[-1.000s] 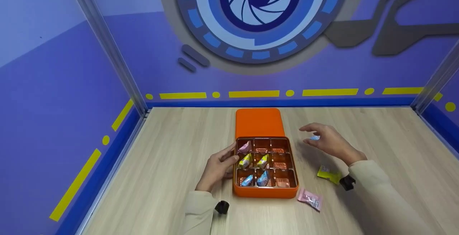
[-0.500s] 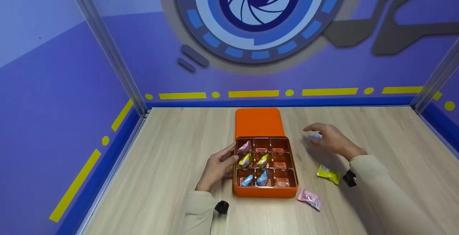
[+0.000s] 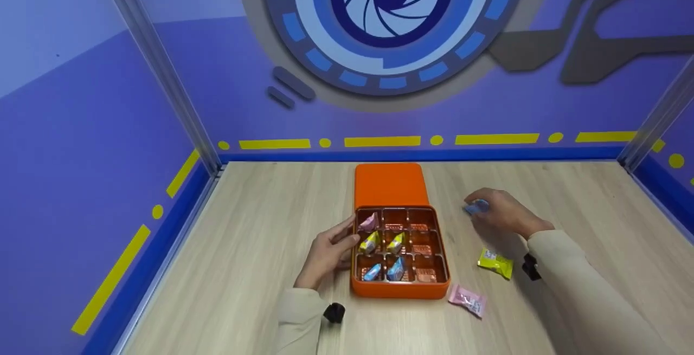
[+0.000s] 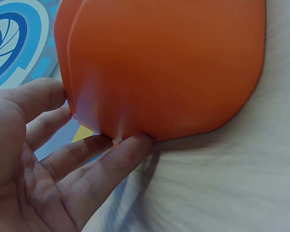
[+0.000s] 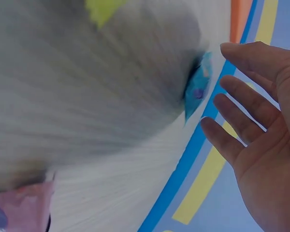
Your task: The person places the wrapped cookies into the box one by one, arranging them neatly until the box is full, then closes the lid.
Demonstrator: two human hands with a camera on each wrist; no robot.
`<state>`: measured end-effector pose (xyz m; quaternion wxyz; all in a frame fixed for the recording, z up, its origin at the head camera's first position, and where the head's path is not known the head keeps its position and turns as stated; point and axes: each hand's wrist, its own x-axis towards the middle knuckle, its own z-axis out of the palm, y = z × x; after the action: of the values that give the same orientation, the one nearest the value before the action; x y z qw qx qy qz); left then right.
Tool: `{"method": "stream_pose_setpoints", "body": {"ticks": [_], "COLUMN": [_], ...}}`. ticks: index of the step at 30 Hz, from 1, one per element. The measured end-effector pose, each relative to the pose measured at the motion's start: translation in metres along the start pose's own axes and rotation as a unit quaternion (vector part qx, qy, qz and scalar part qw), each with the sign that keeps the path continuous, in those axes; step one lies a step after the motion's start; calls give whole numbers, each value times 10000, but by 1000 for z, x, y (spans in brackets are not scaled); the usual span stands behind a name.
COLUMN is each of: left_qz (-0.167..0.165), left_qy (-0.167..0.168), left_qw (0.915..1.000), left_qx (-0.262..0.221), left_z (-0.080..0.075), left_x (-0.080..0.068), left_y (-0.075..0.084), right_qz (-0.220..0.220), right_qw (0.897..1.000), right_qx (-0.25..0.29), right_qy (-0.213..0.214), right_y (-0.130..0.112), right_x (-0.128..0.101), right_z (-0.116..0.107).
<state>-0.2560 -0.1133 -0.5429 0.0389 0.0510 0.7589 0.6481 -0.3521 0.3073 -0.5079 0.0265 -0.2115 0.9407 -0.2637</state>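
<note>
Orange box (image 3: 399, 289) with coppery compartments holds pink, yellow and blue sweets (image 3: 370, 244). At its three o'clock lies a blue sweet (image 3: 476, 207); at four, a yellow packet (image 3: 494, 262) and a pink one (image 3: 467, 300), perhaps patterned.

Light wood-grain tabletop (image 3: 260, 268) filled enclosure floor. Purple wall panels (image 3: 81, 127) stood L, back, R, w/ yellow dash-and-dot stripe (image 3: 382, 141) above blue base band. Big blue-white aperture graphic (image 3: 393, 2) sat centre back; grey metal corner posts (image 3: 162, 73). Light even.

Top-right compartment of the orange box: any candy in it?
No. In the head view the top-right compartment of the orange box shows only its bare liner; the wrapped candies sit in the left and middle columns.
</note>
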Motion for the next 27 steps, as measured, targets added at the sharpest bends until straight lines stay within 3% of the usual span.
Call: {"method": "stream_pose_setpoints", "body": {"ticks": [13,20,27], "left_qz": [-3,10,8], "left_qy": [-5,-19,-159], "left_qw": [9999,9999,9997], "left_qx": [-105,-141,-160], "left_z": [-2,-1,-1], "left_x": [0,0,-1], "left_y": [-1,-1,-1], "right_qz": [267,621,433], "right_qw": [9993,9974,9979], "right_qx": [-178,-71,-247], "right_qy": [-209,-362,-420], "right_y": [11,13,14], "right_x": [1,1,0], "right_z": [2,1,2]}}
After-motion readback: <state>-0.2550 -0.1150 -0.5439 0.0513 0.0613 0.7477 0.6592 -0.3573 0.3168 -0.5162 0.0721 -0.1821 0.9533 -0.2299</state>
